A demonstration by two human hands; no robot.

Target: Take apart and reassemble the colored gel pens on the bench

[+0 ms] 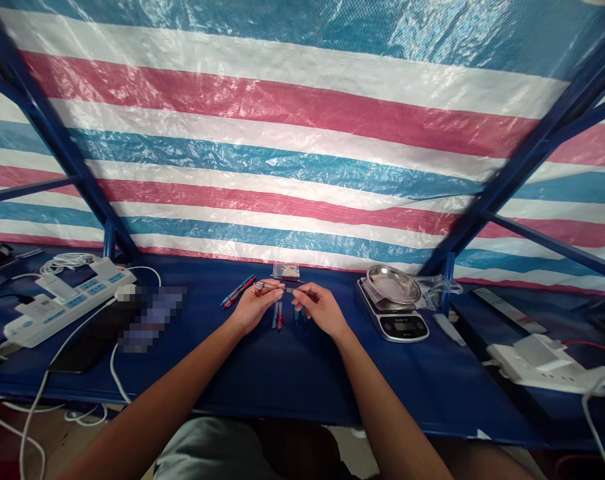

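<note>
My left hand [255, 308] is closed in a pinch around a slim pen [266, 285] held just above the blue table. Facing it, my right hand [319, 308] pinches a small piece near the pen's end; its kind is too small to tell. Below the fingers lie red and blue pen parts [277, 316]. Teal pen pieces [300, 314] rest under my right hand, partly hidden by it. Beyond my left hand, a few blue and red pens [238, 291] lie slanted together. A small clear bag [286, 270] with light bits sits behind both hands.
To the right stands a kitchen scale [404, 326] bearing a round metal dish [393, 285]. Power strips lie at the left [70, 303] and right [547, 367], with white cables trailing over the left table edge. Blue metal braces rise before a striped tarp [292, 147].
</note>
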